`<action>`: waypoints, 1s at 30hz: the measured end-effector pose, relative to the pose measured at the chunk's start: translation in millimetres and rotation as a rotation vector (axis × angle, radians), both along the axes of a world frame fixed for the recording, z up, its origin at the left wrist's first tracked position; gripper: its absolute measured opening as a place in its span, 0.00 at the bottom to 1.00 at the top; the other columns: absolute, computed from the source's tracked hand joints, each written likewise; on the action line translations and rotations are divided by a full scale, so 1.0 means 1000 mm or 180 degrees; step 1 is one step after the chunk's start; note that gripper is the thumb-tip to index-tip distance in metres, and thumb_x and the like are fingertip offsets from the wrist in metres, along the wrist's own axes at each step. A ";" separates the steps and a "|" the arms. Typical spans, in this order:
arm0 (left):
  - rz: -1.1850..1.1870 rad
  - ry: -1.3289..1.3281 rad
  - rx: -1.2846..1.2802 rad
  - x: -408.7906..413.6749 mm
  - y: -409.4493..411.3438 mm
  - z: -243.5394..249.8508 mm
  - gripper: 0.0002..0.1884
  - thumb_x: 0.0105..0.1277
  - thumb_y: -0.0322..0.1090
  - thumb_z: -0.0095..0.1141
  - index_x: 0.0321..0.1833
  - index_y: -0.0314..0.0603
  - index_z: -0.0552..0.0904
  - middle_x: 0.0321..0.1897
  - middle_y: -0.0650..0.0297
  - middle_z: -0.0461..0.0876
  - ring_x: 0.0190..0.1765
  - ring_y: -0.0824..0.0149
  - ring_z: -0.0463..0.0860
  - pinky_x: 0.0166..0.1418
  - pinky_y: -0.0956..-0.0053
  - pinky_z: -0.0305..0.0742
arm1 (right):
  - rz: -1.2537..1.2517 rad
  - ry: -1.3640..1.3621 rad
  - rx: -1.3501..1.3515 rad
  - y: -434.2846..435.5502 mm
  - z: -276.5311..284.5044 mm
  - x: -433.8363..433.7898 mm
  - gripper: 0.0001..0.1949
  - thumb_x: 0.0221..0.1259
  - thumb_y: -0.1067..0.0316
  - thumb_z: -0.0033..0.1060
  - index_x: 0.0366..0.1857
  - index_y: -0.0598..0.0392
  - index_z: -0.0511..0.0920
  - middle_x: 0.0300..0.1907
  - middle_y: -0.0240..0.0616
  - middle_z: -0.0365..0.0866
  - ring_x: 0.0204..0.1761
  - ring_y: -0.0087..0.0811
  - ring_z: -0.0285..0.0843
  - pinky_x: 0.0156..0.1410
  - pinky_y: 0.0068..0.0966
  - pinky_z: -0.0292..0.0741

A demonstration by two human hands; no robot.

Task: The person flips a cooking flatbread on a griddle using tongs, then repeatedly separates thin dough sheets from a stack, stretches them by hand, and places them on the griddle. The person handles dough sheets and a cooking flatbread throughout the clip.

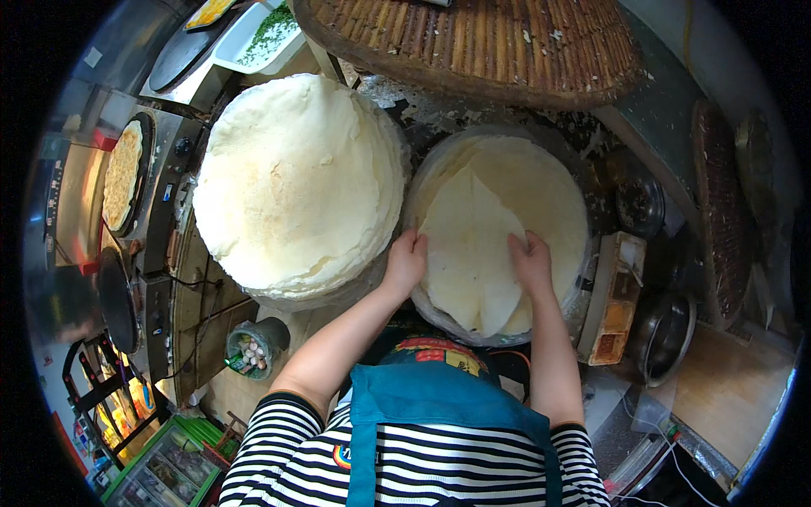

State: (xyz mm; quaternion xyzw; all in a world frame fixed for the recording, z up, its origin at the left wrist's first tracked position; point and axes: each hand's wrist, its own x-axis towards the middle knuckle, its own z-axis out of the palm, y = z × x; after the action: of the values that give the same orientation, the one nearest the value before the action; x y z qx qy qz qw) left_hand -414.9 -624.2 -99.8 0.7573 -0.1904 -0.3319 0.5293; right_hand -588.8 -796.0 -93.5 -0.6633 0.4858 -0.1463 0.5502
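Observation:
In front of me a thin, pale flatbread (472,260) lies folded, its two sides turned inward to a pointed shape with a seam down the middle. My left hand (405,261) pinches its left edge between thumb and fingers. On the opposite edge, my right hand (532,263) has a similar pinch. Beneath it is a round stack of flat sheets (557,196), with clear plastic around its rim. Left of my left hand rises a larger stack of pale flatbreads (298,190), with ragged, layered edges.
A woven slatted lid (481,51) overhangs the far side. Round griddles line the left, one bearing a browned flatbread (123,177). A bin with eggshells (253,352) stands below. To the right are a compartmented seasoning box (613,301) and a metal bowl (665,342).

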 end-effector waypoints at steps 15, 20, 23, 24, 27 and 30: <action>-0.2137 -0.2708 0.0730 -0.022 -0.050 -0.002 0.61 0.53 0.72 0.56 0.76 0.30 0.47 0.78 0.43 0.39 0.77 0.34 0.36 0.75 0.37 0.33 | 0.0483 0.1433 -0.1750 0.012 0.007 0.018 0.14 0.68 0.53 0.55 0.33 0.53 0.77 0.28 0.50 0.82 0.32 0.52 0.82 0.36 0.44 0.76; -0.2522 -0.2605 0.1208 -0.023 -0.055 0.014 0.62 0.53 0.77 0.51 0.78 0.33 0.46 0.78 0.43 0.36 0.77 0.34 0.31 0.76 0.39 0.27 | 0.0402 0.1515 -0.2385 -0.024 0.022 -0.020 0.12 0.68 0.55 0.56 0.36 0.51 0.80 0.25 0.49 0.82 0.29 0.49 0.83 0.32 0.41 0.76; -0.2496 -0.2602 0.1366 -0.024 -0.056 0.018 0.61 0.52 0.77 0.52 0.78 0.38 0.46 0.79 0.47 0.37 0.78 0.36 0.31 0.76 0.39 0.28 | 0.0359 0.1662 -0.2594 -0.039 0.034 -0.036 0.12 0.68 0.54 0.56 0.36 0.51 0.80 0.23 0.49 0.81 0.28 0.48 0.82 0.31 0.40 0.75; -0.2492 -0.2599 0.1383 -0.023 -0.056 0.017 0.61 0.52 0.76 0.52 0.78 0.39 0.46 0.79 0.47 0.37 0.78 0.36 0.31 0.76 0.40 0.28 | 0.0389 0.1722 -0.2685 -0.043 0.035 -0.041 0.12 0.68 0.54 0.56 0.36 0.51 0.80 0.23 0.49 0.81 0.28 0.48 0.82 0.30 0.40 0.75; -0.2535 -0.2549 0.1481 -0.023 -0.058 0.019 0.61 0.52 0.76 0.52 0.78 0.39 0.46 0.79 0.48 0.37 0.78 0.37 0.31 0.76 0.40 0.27 | 0.0365 0.1758 -0.2716 -0.050 0.046 -0.057 0.11 0.68 0.54 0.56 0.36 0.50 0.80 0.24 0.48 0.81 0.28 0.49 0.82 0.30 0.40 0.75; -0.2622 -0.2487 0.1605 -0.023 -0.060 0.023 0.60 0.53 0.76 0.52 0.79 0.40 0.46 0.79 0.48 0.40 0.78 0.38 0.32 0.77 0.41 0.27 | 0.0324 0.1640 -0.2906 -0.058 0.061 -0.070 0.11 0.69 0.54 0.56 0.36 0.49 0.80 0.25 0.47 0.82 0.27 0.49 0.81 0.30 0.40 0.74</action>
State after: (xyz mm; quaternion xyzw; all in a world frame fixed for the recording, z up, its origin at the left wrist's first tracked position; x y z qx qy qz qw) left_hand -438.2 -683.9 -76.4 0.7889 -0.5623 -0.2419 0.0538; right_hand -659.1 -854.1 -32.2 -0.8727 0.4592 -0.1483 0.0744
